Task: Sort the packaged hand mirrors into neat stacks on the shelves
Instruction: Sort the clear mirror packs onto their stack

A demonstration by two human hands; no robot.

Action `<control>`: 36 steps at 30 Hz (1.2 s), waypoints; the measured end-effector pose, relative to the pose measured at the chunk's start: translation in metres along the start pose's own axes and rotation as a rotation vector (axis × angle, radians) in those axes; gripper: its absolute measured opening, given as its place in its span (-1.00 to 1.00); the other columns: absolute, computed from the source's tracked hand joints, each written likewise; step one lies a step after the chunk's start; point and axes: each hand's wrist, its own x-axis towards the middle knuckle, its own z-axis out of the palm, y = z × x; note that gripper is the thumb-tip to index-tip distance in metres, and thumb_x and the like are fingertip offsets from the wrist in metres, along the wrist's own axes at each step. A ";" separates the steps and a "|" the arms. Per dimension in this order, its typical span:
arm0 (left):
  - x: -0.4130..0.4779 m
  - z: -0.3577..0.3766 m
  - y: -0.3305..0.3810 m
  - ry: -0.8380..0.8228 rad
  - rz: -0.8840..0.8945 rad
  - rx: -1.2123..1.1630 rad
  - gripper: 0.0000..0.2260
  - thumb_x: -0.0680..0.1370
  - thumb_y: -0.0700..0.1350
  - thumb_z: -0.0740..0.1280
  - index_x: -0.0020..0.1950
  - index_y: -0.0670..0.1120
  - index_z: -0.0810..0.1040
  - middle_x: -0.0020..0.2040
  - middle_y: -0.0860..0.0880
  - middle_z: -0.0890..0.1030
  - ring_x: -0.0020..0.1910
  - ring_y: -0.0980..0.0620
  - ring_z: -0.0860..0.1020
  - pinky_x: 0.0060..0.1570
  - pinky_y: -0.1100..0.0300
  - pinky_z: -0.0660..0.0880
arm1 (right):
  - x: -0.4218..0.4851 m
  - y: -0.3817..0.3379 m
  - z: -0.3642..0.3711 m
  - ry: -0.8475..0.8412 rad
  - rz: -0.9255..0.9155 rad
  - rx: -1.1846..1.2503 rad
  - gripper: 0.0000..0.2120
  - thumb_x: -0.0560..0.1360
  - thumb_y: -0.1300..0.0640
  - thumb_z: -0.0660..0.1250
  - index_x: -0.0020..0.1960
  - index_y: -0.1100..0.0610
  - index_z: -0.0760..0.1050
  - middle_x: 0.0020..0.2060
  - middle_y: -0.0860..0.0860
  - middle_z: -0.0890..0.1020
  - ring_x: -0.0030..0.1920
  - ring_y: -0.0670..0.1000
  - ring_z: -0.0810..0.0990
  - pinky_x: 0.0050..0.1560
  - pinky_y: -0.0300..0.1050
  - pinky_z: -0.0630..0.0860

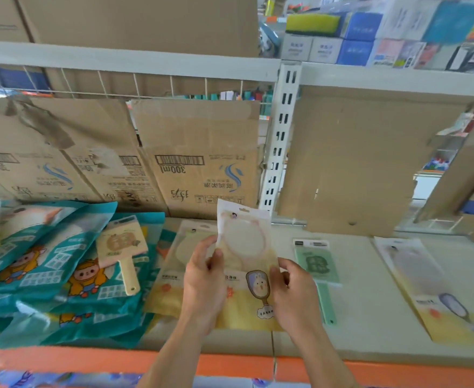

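Both hands hold one packaged hand mirror [245, 256], a yellow-and-white pouch with a round pink mirror inside, raised above the shelf [370, 317]. My left hand [203, 284] grips its left edge, thumb on the front. My right hand [293, 292] pinches its right edge. Under it lies a similar yellow pouch [171, 278]. To the right lie a green packaged mirror [318, 270] and another yellow-and-white pouch [437, 292]. A heap of teal pouches [48, 275] fills the left, with a wooden-look mirror [124, 247] on top.
Flattened cardboard boxes [202, 163] line the back of the shelf. A white slotted upright [279, 135] divides the two bays. The upper shelf [398, 79] carries boxed goods. An orange price rail [230, 362] runs along the front edge.
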 end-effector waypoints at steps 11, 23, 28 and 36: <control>-0.029 0.052 -0.001 0.018 -0.031 -0.008 -0.74 0.65 -0.18 0.13 0.29 0.03 0.45 -0.33 0.11 0.49 -0.59 0.35 0.40 -0.60 0.48 0.31 | 0.007 0.025 -0.056 -0.009 -0.075 -0.118 -0.69 0.60 0.12 0.18 0.30 0.14 0.46 0.07 0.00 0.63 0.05 -0.05 0.58 0.09 -0.20 0.46; -0.051 0.074 0.004 -0.105 -0.008 0.003 -0.71 0.65 -0.19 0.13 0.34 -0.06 0.46 -0.50 0.03 0.38 -0.66 0.20 0.27 -0.64 0.37 0.25 | -0.019 0.033 -0.088 0.108 -0.094 -0.178 -0.77 0.60 0.16 0.16 0.18 0.07 0.53 -0.27 -0.28 0.55 -0.24 -0.29 0.54 -0.25 -0.51 0.39; -0.057 0.084 0.003 -0.135 -0.030 -0.010 -0.72 0.64 -0.18 0.14 0.33 -0.05 0.47 -0.34 -0.06 0.47 -0.62 0.21 0.34 -0.62 0.41 0.30 | -0.024 0.041 -0.098 0.133 -0.076 -0.174 -0.78 0.61 0.14 0.15 0.16 0.03 0.52 -0.30 -0.21 0.59 -0.23 -0.30 0.54 -0.27 -0.46 0.41; -0.062 0.123 0.013 -0.163 -0.013 -0.001 -0.73 0.64 -0.16 0.15 0.31 -0.02 0.47 -0.27 0.05 0.53 -0.53 0.22 0.38 -0.57 0.37 0.37 | -0.012 0.057 -0.129 0.157 -0.097 -0.131 -0.80 0.60 0.16 0.16 0.09 0.03 0.55 -0.35 -0.15 0.60 -0.26 -0.24 0.54 -0.29 -0.43 0.41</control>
